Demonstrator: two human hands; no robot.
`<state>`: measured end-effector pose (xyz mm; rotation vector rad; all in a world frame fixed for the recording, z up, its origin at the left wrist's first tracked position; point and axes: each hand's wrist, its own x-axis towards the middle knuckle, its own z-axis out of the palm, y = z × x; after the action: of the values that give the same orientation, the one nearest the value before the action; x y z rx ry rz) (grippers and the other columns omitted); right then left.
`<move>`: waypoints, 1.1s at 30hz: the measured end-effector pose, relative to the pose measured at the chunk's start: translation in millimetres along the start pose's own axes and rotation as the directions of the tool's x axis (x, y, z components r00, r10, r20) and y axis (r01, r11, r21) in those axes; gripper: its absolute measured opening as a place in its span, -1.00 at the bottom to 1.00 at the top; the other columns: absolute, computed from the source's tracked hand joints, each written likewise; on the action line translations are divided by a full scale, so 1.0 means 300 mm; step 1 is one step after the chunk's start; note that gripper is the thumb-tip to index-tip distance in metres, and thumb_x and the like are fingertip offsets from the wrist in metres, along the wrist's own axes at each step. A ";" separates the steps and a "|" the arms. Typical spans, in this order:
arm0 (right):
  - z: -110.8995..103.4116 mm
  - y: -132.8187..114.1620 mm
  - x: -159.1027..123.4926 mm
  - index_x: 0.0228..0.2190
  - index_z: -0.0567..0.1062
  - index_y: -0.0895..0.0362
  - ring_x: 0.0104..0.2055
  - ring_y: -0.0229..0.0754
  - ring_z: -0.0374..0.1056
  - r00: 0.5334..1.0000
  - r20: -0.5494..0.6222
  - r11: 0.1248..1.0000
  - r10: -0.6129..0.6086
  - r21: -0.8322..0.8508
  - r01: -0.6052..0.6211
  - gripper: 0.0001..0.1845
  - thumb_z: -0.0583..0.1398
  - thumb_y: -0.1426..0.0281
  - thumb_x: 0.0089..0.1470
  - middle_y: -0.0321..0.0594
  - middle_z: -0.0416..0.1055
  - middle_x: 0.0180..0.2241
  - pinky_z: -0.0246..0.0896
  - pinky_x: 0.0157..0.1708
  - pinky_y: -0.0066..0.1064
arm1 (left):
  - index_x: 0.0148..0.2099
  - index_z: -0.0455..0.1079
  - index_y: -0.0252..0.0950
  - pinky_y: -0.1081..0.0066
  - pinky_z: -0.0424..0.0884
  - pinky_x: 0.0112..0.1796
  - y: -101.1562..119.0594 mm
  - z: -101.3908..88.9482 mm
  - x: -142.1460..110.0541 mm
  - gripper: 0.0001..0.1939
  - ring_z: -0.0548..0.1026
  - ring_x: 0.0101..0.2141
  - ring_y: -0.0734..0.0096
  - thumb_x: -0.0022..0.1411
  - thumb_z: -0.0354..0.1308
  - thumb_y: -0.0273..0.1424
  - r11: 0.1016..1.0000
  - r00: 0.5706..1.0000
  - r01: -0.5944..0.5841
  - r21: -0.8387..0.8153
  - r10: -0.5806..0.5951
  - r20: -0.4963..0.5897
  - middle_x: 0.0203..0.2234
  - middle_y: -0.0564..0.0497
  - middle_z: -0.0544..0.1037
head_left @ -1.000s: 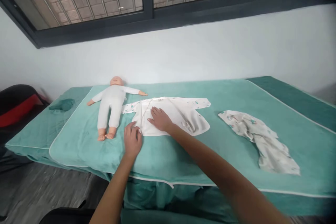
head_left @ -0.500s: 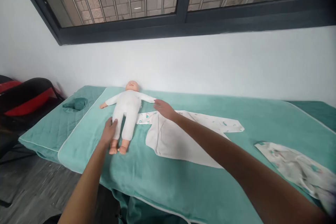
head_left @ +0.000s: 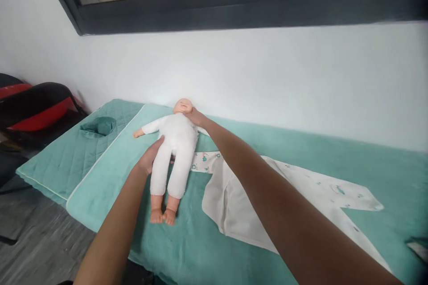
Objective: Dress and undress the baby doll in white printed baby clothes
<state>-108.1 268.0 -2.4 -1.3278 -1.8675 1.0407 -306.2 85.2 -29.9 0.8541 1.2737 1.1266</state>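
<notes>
A baby doll [head_left: 177,131] in a white plush body lies on its back, bare feet towards me. My left hand [head_left: 154,155] grips its hip at the left side, thumb on top and the other fingers mostly hidden under the body. At the neck and shoulder, my right hand [head_left: 196,117] is closed on the doll, its fingers partly out of sight behind the neck. A white baby top [head_left: 230,200] with small printed figures is spread open to the right of the doll; one sleeve reaches the doll's leg, and my right forearm covers part of it.
The doll and top lie on a green padded bed [head_left: 180,249] with a face hole [head_left: 98,128] at its left end. Behind runs a white wall [head_left: 234,71] below a dark window frame [head_left: 187,13]. Black and red chairs [head_left: 40,111] stand at the left.
My right hand has gone from the doll's arm to its neck. My left hand has moved up from the leg to the hip. The view has come closer and lower.
</notes>
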 end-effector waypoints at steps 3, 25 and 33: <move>-0.063 -0.043 -0.047 0.17 0.43 0.23 0.19 0.08 0.40 0.992 0.070 0.990 -0.104 0.099 0.097 -0.33 0.29 0.10 0.16 0.04 0.46 0.17 0.23 0.26 -0.09 | -0.28 0.48 -0.33 0.14 0.46 -0.40 0.026 0.050 -0.037 -0.47 0.52 -0.42 0.09 0.16 0.28 0.10 0.999 1.000 -0.026 -0.035 0.026 0.010 -0.54 -0.14 0.53; -0.667 0.265 -0.978 0.41 -0.07 0.28 0.22 0.16 0.36 0.974 -0.148 0.918 0.170 -0.337 -0.211 -0.11 0.01 -0.03 0.33 0.23 0.35 0.24 0.24 0.15 -0.10 | 0.29 0.24 -0.17 0.23 0.59 -0.43 -0.286 0.862 -0.589 -0.29 0.64 -0.42 0.19 0.20 0.30 -0.02 0.969 0.946 0.127 -0.210 -0.055 0.320 -0.21 -0.17 0.63; -0.589 0.183 -0.962 0.19 0.39 0.16 0.18 0.14 0.25 0.941 0.011 0.518 -0.337 -0.833 0.195 -0.54 0.01 0.27 0.37 0.12 0.35 0.16 0.13 0.11 -0.10 | 0.21 0.37 -0.28 0.20 0.60 -0.22 -0.358 0.878 -0.575 -0.34 0.65 -0.16 0.04 0.25 0.22 0.05 0.974 0.981 0.016 -0.226 0.028 0.190 -0.10 -0.21 0.64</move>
<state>152.7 47.5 27.4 -1.4410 -2.4459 -0.2100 -19.3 -82.3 -46.9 0.7746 0.9638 1.1406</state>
